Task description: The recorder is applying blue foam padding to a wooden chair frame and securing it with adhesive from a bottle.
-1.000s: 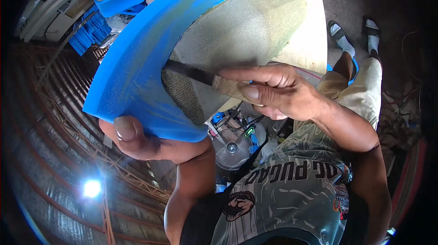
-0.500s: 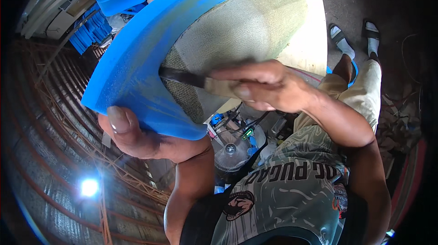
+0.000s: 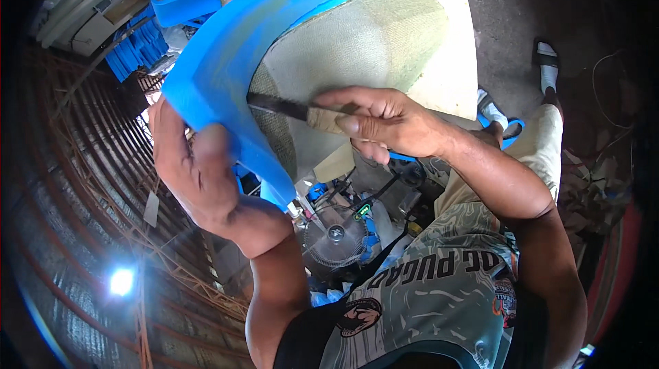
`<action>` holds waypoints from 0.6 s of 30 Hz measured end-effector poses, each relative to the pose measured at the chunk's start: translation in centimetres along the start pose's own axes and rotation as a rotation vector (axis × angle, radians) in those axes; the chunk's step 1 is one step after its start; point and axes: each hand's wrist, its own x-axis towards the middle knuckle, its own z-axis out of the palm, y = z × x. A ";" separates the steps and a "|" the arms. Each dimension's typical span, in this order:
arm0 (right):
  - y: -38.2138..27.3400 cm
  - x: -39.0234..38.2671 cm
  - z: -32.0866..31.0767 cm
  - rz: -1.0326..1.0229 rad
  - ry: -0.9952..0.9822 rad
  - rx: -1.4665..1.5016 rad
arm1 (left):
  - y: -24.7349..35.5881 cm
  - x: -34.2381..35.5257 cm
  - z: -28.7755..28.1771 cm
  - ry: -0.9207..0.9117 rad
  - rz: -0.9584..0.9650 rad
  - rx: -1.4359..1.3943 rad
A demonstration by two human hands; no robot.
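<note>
A thick blue foam strip [image 3: 226, 60] curves along the edge of a panel covered in greyish woven cloth [image 3: 329, 60]. My left hand [image 3: 199, 170] grips the foam's lower left corner, its blurred thumb on the front face and its other fingers at the outer edge. In my right hand [image 3: 391, 122] is a flat dark-bladed tool [image 3: 278, 105] with a pale handle, held between thumb and fingers. The blade's tip meets the seam between foam and cloth. I cannot make out exactly what kind of tool it is.
A pale board [image 3: 446, 60] lies under the panel. Below it stands a round fan [image 3: 335, 235] among clutter. Blue foam pieces [image 3: 141, 43] are stacked at the far left. My sandalled feet [image 3: 547, 60] are on the dark floor at the right.
My left hand has shifted up the foam's left edge, and the foam's lower corner is bent inward. The tool stays at the seam in my right hand. One foot has moved apart from the other.
</note>
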 end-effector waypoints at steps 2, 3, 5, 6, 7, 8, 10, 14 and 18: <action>-0.2 -0.3 0.7 0.005 0.087 -0.045 | -0.2 -1.0 -0.1 0.039 0.176 0.053; -0.2 -0.3 0.7 0.046 0.106 -0.115 | -0.2 -1.6 -0.2 0.030 0.191 0.110; 0.4 -0.2 0.2 0.058 0.122 -0.161 | 0.6 -2.1 1.2 0.064 0.190 0.163; 0.7 0.0 0.2 0.047 0.118 -0.156 | 1.6 -2.0 1.3 0.067 0.152 0.198; 1.0 0.2 0.1 -0.013 0.119 -0.165 | 2.3 -1.9 1.3 0.070 0.113 0.233; 1.1 0.4 0.1 -0.069 0.116 -0.171 | 2.3 -1.9 1.4 0.114 0.119 0.205; 1.1 0.8 0.7 -0.061 0.121 -0.148 | 2.9 -1.8 0.9 0.085 0.054 0.161; 0.7 2.1 0.7 -0.098 0.131 -0.218 | 4.0 -2.0 1.1 0.087 -0.088 0.180; 1.9 2.0 0.5 -0.166 0.130 -0.308 | 3.9 -2.2 1.0 0.101 -0.036 0.203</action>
